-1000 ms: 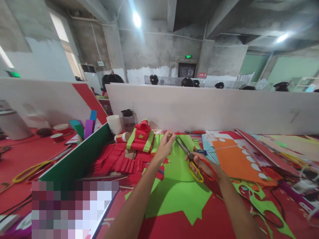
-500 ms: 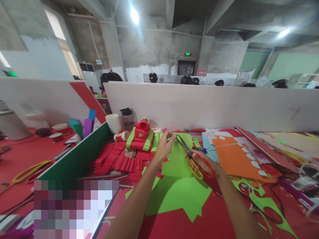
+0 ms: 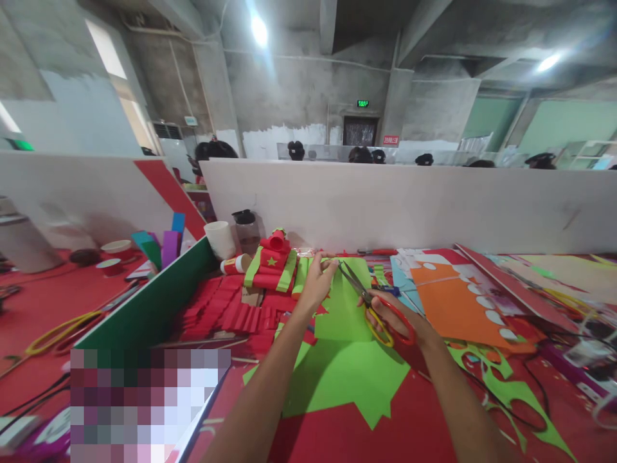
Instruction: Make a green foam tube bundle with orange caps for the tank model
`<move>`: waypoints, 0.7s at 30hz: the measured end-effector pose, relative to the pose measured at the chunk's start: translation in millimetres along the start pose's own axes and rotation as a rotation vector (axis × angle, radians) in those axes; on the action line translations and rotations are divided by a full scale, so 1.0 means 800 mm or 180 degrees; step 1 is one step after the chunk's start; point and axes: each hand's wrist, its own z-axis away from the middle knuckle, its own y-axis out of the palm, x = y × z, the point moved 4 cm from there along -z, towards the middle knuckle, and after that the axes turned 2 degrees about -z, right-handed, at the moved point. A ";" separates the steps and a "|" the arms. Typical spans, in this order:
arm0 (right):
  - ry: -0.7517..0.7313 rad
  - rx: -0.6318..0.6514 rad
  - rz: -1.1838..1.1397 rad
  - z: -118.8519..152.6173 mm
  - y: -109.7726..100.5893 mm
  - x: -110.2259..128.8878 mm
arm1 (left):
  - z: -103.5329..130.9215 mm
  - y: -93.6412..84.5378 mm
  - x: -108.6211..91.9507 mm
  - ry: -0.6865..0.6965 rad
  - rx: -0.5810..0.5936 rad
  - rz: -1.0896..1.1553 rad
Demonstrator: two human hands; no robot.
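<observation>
Scissors work at the raised fingers, over green paper.
The right hand (image 3: 382, 314) held the scissors (image 3: 367, 298) by their red and yellow loops, the blades narrowly parted and their tips just beside the left hand (image 3: 318, 283). The left fingertips were drawn close together; whether they gripped a small piece could not be told. Under the blades lay the green sheet (image 3: 343, 323), with a jagged green piece (image 3: 337, 386) nearer the person on the red table (image 3: 414, 421); red folded strips (image 3: 216, 305) lay to the left, an orange sheet (image 3: 446, 305) to the right. The step looked like fine snipping or trimming; any further cut called for a steady pinch, with the fingertips kept out of the blades' path.
</observation>
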 end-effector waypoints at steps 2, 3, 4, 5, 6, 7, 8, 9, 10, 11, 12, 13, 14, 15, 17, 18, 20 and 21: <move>-0.0022 0.0012 0.0038 0.000 0.000 0.002 | 0.001 0.000 0.001 -0.0073 -0.0027 0.0009; -0.0039 0.0015 0.0067 0.000 0.000 0.003 | 0.000 -0.001 0.001 -0.0058 -0.0036 -0.0007; -0.0054 0.0007 0.0099 0.000 0.000 0.004 | 0.000 -0.001 0.001 -0.0013 -0.0037 -0.0038; -0.0053 -0.0001 0.0131 0.001 0.000 0.005 | -0.001 -0.001 0.000 0.0053 -0.0036 -0.0079; -0.0034 -0.0015 0.0144 0.001 0.000 0.005 | -0.002 -0.002 0.000 0.0124 -0.0032 -0.0126; -0.0006 -0.0024 0.0140 0.001 0.000 0.005 | -0.003 -0.002 0.000 0.0188 -0.0024 -0.0169; 0.0020 -0.0026 0.0128 0.000 0.000 0.004 | -0.004 -0.002 0.000 0.0241 -0.0012 -0.0204; 0.0038 -0.0030 0.0116 0.000 0.000 0.003 | -0.005 -0.002 0.001 0.0282 0.0002 -0.0231; 0.0046 -0.0036 0.0113 0.000 0.000 0.003 | -0.006 -0.003 0.001 0.0319 0.0011 -0.0253; 0.0040 -0.0046 0.0122 0.000 0.000 0.002 | -0.007 -0.003 0.001 0.0356 0.0019 -0.0270; 0.0021 -0.0067 0.0138 0.000 0.000 0.002 | -0.007 -0.003 0.002 0.0399 0.0026 -0.0283; 0.0006 -0.0086 0.0155 0.000 0.000 0.002 | -0.008 -0.003 0.002 0.0439 0.0030 -0.0295; -0.0002 -0.0103 0.0164 -0.001 0.001 0.002 | -0.008 -0.003 0.002 0.0466 0.0032 -0.0304; -0.0006 -0.0119 0.0165 -0.001 0.001 0.001 | -0.009 -0.003 0.002 0.0475 0.0031 -0.0306; -0.0010 -0.0157 0.0154 -0.002 0.003 0.000 | -0.010 -0.004 0.004 0.0441 0.0007 -0.0290; -0.0009 -0.0187 0.0151 -0.003 0.004 -0.001 | -0.010 -0.005 0.005 0.0412 -0.0017 -0.0274; -0.0010 -0.0244 0.0116 -0.005 0.006 -0.004 | -0.011 -0.006 0.006 0.0394 -0.0056 -0.0236; -0.0006 -0.0264 0.0083 -0.007 0.007 -0.006 | -0.011 -0.007 0.006 0.0401 -0.0060 -0.0226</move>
